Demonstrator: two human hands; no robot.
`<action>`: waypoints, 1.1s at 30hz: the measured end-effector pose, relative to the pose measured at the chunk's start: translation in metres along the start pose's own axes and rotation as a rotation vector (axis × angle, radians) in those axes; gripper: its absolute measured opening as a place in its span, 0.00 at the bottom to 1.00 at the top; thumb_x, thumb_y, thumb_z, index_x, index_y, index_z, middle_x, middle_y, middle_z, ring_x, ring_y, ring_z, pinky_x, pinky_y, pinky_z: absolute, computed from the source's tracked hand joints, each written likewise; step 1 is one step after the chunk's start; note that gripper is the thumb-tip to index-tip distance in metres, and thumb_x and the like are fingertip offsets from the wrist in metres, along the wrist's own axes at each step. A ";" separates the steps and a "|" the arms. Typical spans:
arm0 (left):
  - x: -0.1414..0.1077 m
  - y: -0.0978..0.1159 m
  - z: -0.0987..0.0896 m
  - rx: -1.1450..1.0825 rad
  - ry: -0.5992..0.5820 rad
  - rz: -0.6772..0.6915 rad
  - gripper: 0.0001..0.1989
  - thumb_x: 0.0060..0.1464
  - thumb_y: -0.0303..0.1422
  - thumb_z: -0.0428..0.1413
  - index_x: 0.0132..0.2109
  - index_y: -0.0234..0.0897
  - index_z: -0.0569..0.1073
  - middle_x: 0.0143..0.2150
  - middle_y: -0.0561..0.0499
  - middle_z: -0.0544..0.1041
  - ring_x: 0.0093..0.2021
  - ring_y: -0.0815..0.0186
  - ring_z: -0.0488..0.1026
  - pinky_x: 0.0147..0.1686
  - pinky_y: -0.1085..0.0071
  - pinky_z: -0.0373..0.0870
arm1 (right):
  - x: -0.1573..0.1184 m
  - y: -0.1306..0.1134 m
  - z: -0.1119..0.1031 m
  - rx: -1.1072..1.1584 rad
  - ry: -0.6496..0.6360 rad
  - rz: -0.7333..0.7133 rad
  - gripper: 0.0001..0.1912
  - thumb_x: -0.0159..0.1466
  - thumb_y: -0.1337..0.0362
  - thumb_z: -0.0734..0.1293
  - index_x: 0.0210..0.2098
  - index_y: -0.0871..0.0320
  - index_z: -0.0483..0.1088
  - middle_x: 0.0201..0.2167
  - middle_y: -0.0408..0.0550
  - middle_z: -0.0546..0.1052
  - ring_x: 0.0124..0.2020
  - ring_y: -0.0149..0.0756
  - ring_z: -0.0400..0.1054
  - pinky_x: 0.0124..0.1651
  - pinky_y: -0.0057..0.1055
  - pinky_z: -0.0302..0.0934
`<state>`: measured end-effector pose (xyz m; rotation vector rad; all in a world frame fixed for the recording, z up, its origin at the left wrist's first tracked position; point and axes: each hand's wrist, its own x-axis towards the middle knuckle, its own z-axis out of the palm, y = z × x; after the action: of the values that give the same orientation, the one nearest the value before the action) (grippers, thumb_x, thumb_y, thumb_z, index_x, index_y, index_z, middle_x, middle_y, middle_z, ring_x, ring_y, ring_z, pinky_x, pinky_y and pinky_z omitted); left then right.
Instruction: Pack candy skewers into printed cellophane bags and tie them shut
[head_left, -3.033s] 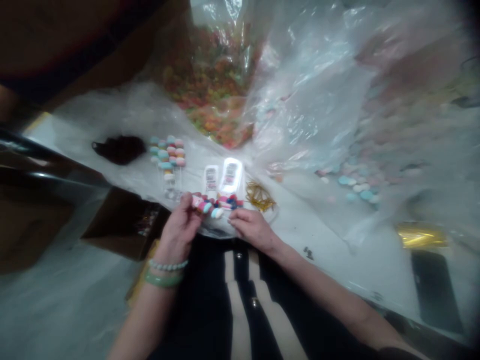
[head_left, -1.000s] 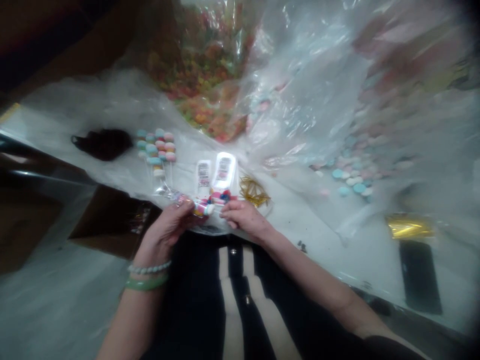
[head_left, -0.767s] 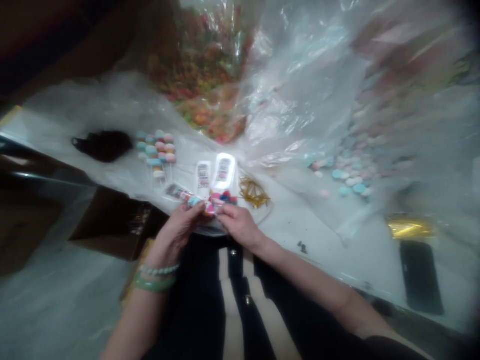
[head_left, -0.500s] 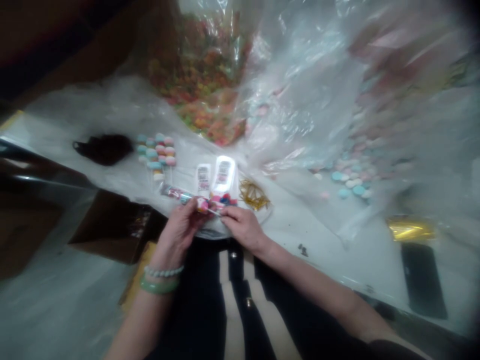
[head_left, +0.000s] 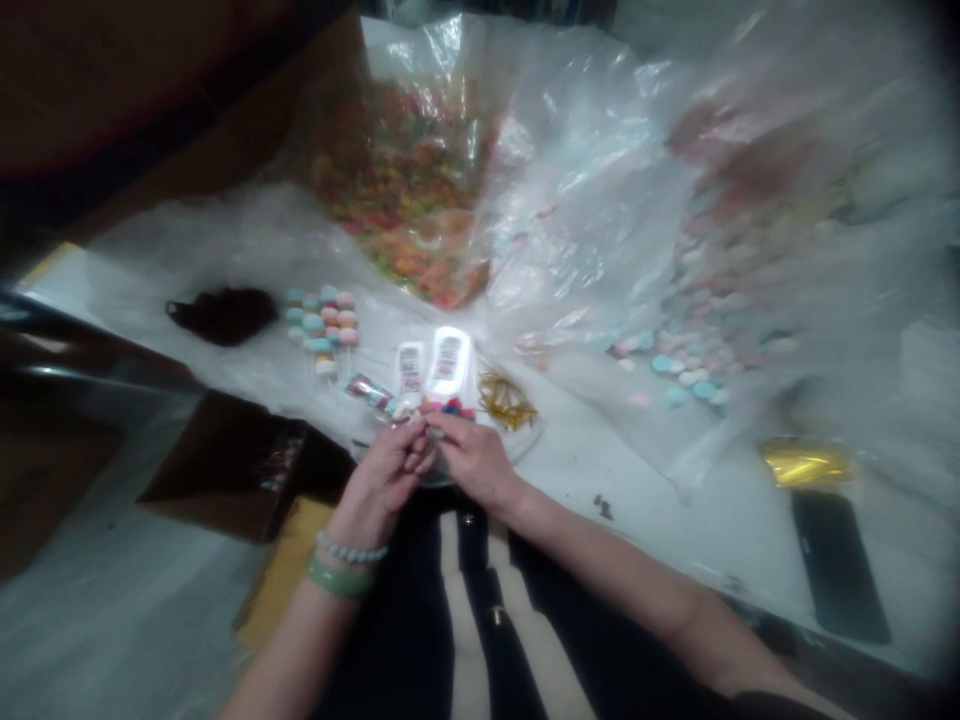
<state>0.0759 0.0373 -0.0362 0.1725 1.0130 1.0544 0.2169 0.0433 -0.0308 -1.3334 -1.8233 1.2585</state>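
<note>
My left hand (head_left: 396, 458), with a beaded bracelet and a green bangle on its wrist, is closed on the near end of a wrapped candy stick (head_left: 373, 395). My right hand (head_left: 471, 452) meets it at the fingertips, pinched on something I cannot make out. Just beyond the hands lie two white labelled packs (head_left: 448, 362), with small red and blue pieces below them. Gold twist ties (head_left: 508, 400) lie to the right. Further left, several marshmallow skewers (head_left: 322, 325) in blue, pink and white rest on the plastic sheet.
Behind is a clear bag of orange and green gummies (head_left: 420, 220). Loose marshmallows (head_left: 694, 370) lie at the right, near a gold packet (head_left: 806, 465) and a dark phone (head_left: 840, 565). A black item (head_left: 225, 315) sits at the left, above an open cardboard box (head_left: 225, 465).
My hands have come together at the fingertips, covering the white stick and pink candy seen between them before. The view has shifted slightly.
</note>
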 end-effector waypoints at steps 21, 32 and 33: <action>-0.013 0.006 0.010 -0.226 0.057 0.027 0.07 0.54 0.28 0.63 0.41 0.31 0.79 0.41 0.46 0.80 0.35 0.67 0.76 0.33 0.76 0.74 | 0.023 -0.013 0.022 0.612 -0.054 0.259 0.04 0.60 0.67 0.64 0.29 0.58 0.66 0.26 0.43 0.70 0.25 0.31 0.63 0.31 0.29 0.60; -0.043 0.009 -0.016 0.441 0.045 0.137 0.17 0.45 0.44 0.68 0.29 0.32 0.77 0.28 0.48 0.78 0.29 0.65 0.74 0.31 0.73 0.72 | 0.005 -0.026 0.012 0.618 0.077 0.163 0.11 0.53 0.64 0.71 0.37 0.55 0.73 0.35 0.43 0.74 0.40 0.37 0.68 0.40 0.30 0.64; -0.044 0.003 -0.016 0.442 0.002 0.043 0.19 0.45 0.47 0.67 0.29 0.33 0.76 0.25 0.49 0.75 0.23 0.66 0.71 0.25 0.72 0.70 | 0.005 -0.026 0.015 0.718 0.022 0.205 0.14 0.52 0.62 0.72 0.38 0.55 0.72 0.33 0.43 0.74 0.36 0.36 0.68 0.36 0.29 0.64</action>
<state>0.0568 -0.0005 -0.0169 0.5551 1.2389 0.8560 0.1923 0.0408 -0.0140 -1.1149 -1.0533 1.7683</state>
